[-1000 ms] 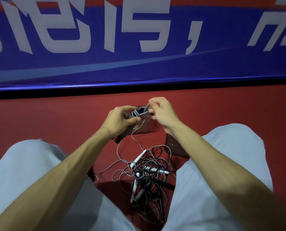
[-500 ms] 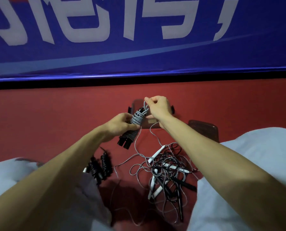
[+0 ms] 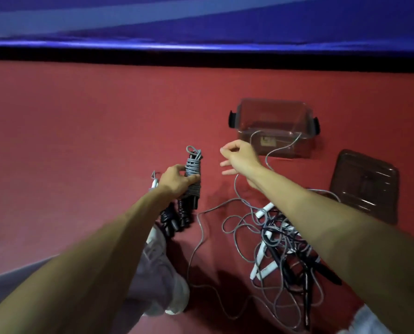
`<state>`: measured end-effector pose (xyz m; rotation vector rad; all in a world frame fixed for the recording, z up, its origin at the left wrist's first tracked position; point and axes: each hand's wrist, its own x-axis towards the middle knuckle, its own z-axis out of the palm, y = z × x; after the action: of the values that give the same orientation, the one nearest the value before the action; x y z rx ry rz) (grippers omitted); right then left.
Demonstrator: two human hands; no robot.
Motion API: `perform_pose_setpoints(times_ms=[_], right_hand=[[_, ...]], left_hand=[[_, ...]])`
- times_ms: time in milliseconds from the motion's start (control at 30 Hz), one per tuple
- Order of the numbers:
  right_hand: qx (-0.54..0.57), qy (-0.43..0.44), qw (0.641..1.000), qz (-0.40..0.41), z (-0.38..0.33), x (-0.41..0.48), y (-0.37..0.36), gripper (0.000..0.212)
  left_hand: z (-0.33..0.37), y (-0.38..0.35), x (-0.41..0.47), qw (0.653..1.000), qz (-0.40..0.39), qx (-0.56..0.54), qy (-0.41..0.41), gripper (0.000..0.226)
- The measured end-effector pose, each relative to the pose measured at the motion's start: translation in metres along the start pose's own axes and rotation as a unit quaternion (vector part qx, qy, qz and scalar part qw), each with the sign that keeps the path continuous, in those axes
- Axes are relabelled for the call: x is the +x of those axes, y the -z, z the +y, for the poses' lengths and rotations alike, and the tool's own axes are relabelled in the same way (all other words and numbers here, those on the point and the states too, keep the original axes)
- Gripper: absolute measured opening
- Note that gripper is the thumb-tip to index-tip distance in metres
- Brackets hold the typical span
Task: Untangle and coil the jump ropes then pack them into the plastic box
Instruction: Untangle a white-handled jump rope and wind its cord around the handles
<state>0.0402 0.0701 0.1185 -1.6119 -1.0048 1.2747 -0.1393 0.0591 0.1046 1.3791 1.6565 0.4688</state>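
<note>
While the tangled pile (image 3: 285, 239) is lying beside the plastic box (image 3: 273, 108), we're wrapping up one coil: left hand (image 3: 175, 183) gripping the wound rope (image 3: 193, 168), right hand (image 3: 239, 159) spread, empty. Next we're likely boxing it.

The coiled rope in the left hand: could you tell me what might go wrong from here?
The coiled rope is held only by the left hand, and its end loop sticks out on top, so the wrap may loosen.
A loose grey cord runs from the tangle to the plastic box, past the right hand; it could snag.
</note>
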Motion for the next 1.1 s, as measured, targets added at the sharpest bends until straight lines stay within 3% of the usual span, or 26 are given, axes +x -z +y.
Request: perform_pose_setpoints(times_ms=[233,367,667,767,867,1000,1100], right_hand=[[-0.040,-0.072,0.996,-0.045,0.073,0.036,-0.024,0.013],[-0.043,-0.095,0.992,-0.069,0.099,0.044,-0.031,0.004],[-0.073,-0.123,0.986,-0.079,0.118,0.045,-0.010,0.008],[-0.105,-0.123,0.984,-0.075,0.117,0.044,0.013,0.008],[-0.158,-0.113,0.980,-0.047,0.117,0.044,0.049,0.015],[-0.238,-0.104,0.966,0.013,0.121,0.044,0.108,0.026],[-0.348,-0.094,0.931,0.059,0.124,0.043,0.145,0.018]], left_hand=[[-0.079,0.001,0.040,0.994,0.051,0.037,0.091,0.017],[-0.106,-0.005,0.053,0.989,0.053,0.089,0.107,0.022],[-0.111,-0.028,0.046,0.953,0.086,0.277,0.082,0.051],[-0.088,-0.045,0.044,0.940,0.015,0.340,-0.017,0.047],[-0.056,-0.073,0.044,0.951,-0.102,0.280,-0.078,0.046],[-0.009,-0.117,0.045,0.952,-0.146,0.237,-0.125,0.029],[0.014,-0.145,0.050,0.946,-0.178,0.231,-0.139,0.025]])
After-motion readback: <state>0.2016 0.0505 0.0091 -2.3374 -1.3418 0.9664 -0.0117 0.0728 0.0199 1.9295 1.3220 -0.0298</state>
